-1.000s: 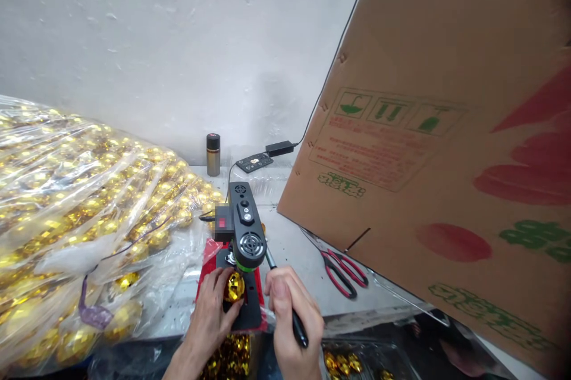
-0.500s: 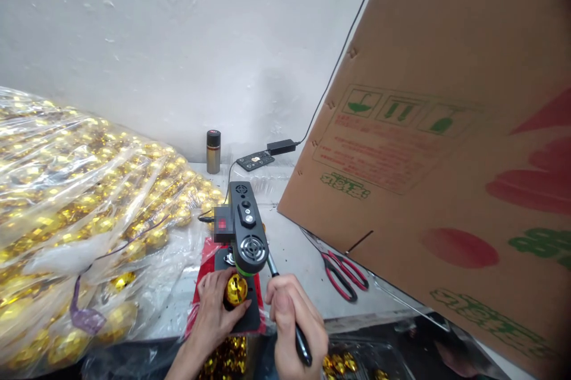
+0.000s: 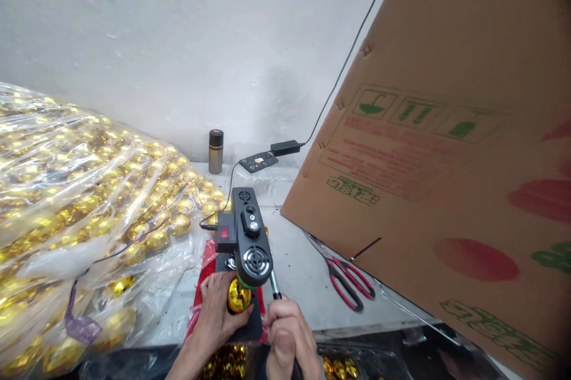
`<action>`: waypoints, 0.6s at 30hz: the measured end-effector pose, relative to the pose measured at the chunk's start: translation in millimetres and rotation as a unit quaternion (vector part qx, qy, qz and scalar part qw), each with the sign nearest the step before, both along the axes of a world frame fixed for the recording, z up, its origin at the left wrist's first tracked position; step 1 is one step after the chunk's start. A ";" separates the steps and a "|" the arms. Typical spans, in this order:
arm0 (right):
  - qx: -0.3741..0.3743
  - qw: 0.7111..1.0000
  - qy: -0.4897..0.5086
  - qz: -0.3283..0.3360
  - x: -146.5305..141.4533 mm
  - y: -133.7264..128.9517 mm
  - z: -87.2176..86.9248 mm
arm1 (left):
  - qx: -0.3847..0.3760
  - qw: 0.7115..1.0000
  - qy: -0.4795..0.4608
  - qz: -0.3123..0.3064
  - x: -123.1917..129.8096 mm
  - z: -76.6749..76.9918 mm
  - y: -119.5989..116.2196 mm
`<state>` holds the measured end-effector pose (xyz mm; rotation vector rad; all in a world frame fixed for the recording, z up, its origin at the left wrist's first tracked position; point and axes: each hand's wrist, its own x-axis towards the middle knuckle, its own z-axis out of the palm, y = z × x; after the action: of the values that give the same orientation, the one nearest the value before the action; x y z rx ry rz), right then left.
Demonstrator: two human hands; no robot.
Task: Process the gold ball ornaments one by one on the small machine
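The right hand [image 3: 292,338] is closed in a fist around the black handle of a metal lever [image 3: 275,283], which runs up along the right side of the machine; the left hand [image 3: 218,308] is partly open, its fingers and thumb curled around a shiny gold faceted ball [image 3: 239,295], gripping it from the left and from below; the ball sits just below the front end of a black, round-ended press head [image 3: 252,240] and above a flat black base plate [image 3: 255,326], though whether it touches either cannot be told; below the near edge of the white surface [image 3: 298,302], more gold faceted pieces [image 3: 229,362] lie between the forearms, and others [image 3: 339,366] lie to the right of the right hand; a red sheet [image 3: 196,317] shows from under the base plate; scissors with red and black handles [image 3: 350,285] lie to the right, near a large brown cardboard box [image 3: 401,219] that leans at a tilt; to the left spreads a clear plastic bag full of gold balls [image 3: 111,201], with a purple ribbon [image 3: 80,323] across its front; farther back, a flat black panel [image 3: 259,161] lies beside a black power adapter [image 3: 285,147], and a dark-capped cylindrical bottle [image 3: 216,154] stands upright near the pale, scuffed wall [image 3: 178,53].
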<state>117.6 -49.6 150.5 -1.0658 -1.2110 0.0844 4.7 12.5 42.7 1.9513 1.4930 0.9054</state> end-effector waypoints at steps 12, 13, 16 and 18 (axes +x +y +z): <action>0.010 0.999 0.028 -0.036 -4.5 2.7 -12.5 | 0.005 1.000 0.023 0.011 4.0 -9.5 -2.7; 0.013 0.999 0.024 -0.036 -3.1 2.7 -14.3 | 0.002 1.000 0.023 0.011 4.1 -9.0 -2.7; 0.026 0.999 0.001 -0.033 2.2 3.5 -19.7 | -0.006 1.000 0.021 0.011 4.3 -6.3 -2.4; 0.034 0.999 -0.017 -0.029 5.5 5.3 -22.4 | -0.010 1.000 0.019 0.010 4.9 -3.6 -2.1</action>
<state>123.1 -44.2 128.1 -1.0453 -1.2037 -0.0190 9.6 10.4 39.0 1.9522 1.5393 0.8636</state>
